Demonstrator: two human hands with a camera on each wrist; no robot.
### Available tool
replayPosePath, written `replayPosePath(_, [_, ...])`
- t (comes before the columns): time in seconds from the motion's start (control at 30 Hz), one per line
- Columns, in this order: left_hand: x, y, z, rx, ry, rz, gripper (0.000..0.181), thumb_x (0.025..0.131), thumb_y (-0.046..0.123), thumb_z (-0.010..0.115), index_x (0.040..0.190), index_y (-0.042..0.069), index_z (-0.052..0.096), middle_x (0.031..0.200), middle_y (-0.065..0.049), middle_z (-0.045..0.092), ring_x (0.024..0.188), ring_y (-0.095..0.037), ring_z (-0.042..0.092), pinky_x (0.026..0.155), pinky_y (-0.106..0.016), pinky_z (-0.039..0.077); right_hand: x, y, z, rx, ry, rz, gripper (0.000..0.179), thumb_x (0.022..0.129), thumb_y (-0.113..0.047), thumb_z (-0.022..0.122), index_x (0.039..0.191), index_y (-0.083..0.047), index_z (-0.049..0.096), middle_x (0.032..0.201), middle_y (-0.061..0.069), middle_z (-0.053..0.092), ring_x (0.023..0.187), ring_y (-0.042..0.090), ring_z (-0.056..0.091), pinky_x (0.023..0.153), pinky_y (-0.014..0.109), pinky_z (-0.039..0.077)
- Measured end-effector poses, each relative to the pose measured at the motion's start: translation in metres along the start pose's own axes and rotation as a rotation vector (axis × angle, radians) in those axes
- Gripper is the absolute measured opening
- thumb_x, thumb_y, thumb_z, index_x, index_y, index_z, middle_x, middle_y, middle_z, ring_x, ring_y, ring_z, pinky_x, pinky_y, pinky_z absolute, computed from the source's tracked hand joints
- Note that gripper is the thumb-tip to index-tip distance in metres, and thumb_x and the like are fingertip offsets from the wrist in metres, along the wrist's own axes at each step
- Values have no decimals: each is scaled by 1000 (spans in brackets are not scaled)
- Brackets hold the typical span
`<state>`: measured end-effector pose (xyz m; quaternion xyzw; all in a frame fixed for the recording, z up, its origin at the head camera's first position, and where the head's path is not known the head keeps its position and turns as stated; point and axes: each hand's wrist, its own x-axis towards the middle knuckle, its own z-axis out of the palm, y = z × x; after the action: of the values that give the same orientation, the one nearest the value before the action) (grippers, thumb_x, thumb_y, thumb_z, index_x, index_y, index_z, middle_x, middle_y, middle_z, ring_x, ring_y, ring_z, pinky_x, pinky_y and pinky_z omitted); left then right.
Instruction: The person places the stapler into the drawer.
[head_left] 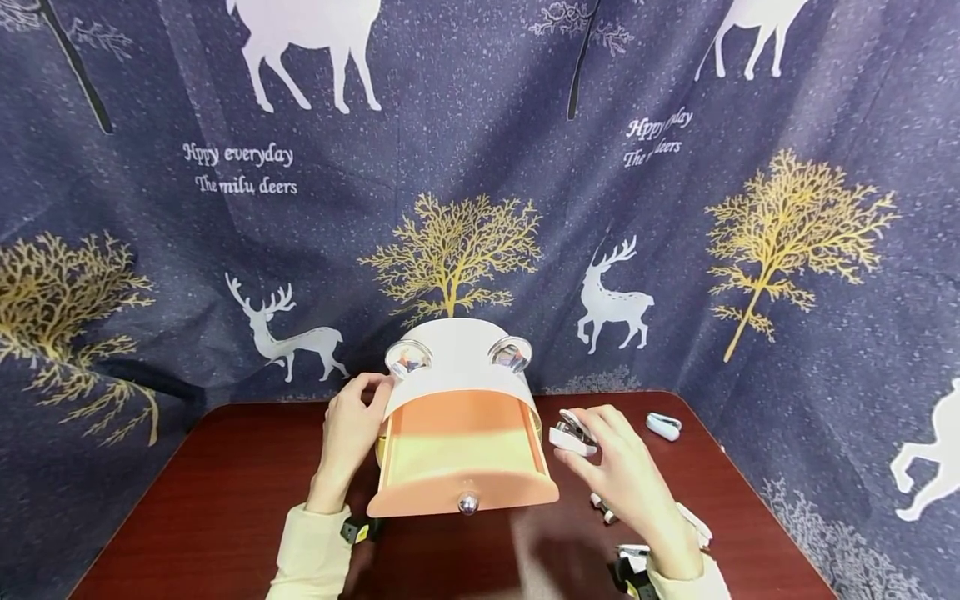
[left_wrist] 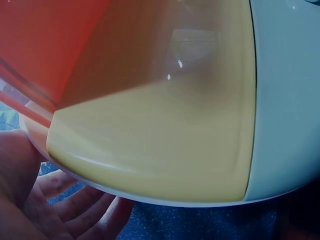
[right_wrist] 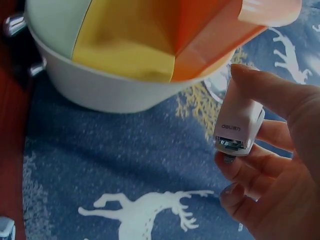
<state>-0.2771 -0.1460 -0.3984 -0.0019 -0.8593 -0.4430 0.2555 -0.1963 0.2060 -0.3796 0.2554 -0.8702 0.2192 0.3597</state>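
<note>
A rounded white desktop drawer box with two shiny round silver trims stands at mid-table. Its orange drawer, with a silver ball knob, is pulled out toward me. My left hand rests against the box's left side; the left wrist view shows its fingers extended along the outer edge of the casing, their contact partly hidden. To the right of the drawer, my right hand holds a small white stapler between thumb and fingers, above the table. Yellow and pale green drawers appear below the orange one in the wrist views.
A light blue stapler lies at the table's back right. Near my right forearm are a white stapler-like item, partly covered, and a small white and dark item. A dark blue deer-print cloth hangs behind the reddish-brown table.
</note>
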Motion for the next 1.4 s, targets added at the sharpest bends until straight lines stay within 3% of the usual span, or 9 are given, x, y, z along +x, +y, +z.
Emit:
replayPosePath(0.43, [-1, 1, -2, -1, -6, -12, 29, 96, 45, 57, 106, 23, 71, 91, 0, 70, 83, -20, 65, 73, -45, 46, 36, -24, 2, 49, -69, -122, 46, 75, -22, 85, 116, -10, 67, 105, -5, 59, 95, 10, 55, 80, 26, 44])
replayPosePath(0.63, [-1, 0, -3, -1, -2, -15, 29, 95, 46, 57, 106, 22, 71, 92, 0, 70, 84, -20, 65, 73, -45, 46, 60, -39, 2, 84, -211, -227, 44, 81, -29, 81, 118, -12, 66, 104, -5, 56, 90, 8, 52, 77, 29, 45])
replayPosePath(0.83, [0, 1, -2, -3, 0, -18, 29, 95, 46, 57, 106, 22, 71, 91, 0, 70, 83, -19, 65, 73, -44, 46, 82, -52, 6, 90, -326, -326, 43, 82, -32, 80, 116, -11, 65, 109, -2, 59, 94, 10, 56, 84, 29, 47])
replayPosePath(1.07, [0, 1, -2, -3, -12, -22, 32, 96, 48, 56, 108, 23, 71, 93, 1, 70, 85, -19, 65, 74, -45, 46, 101, -60, 14, 131, -472, -391, 34, 87, -33, 75, 113, -14, 63, 88, -9, 51, 77, 5, 46, 68, 22, 40])
replayPosePath(1.33, [0, 2, -2, 6, -14, -28, 32, 96, 48, 56, 109, 23, 71, 93, 0, 70, 85, -20, 65, 73, -45, 46, 116, -68, 31, 120, -651, -468, 20, 91, -27, 71, 98, -14, 57, 77, -8, 47, 69, 7, 45, 65, 22, 38])
replayPosePath(1.4, [0, 2, -3, 8, -13, -31, 32, 96, 48, 56, 108, 23, 71, 93, 1, 70, 85, -19, 65, 74, -45, 46, 120, -71, 34, 128, -687, -466, 22, 91, -27, 70, 103, -13, 57, 78, -8, 48, 69, 6, 47, 64, 22, 39])
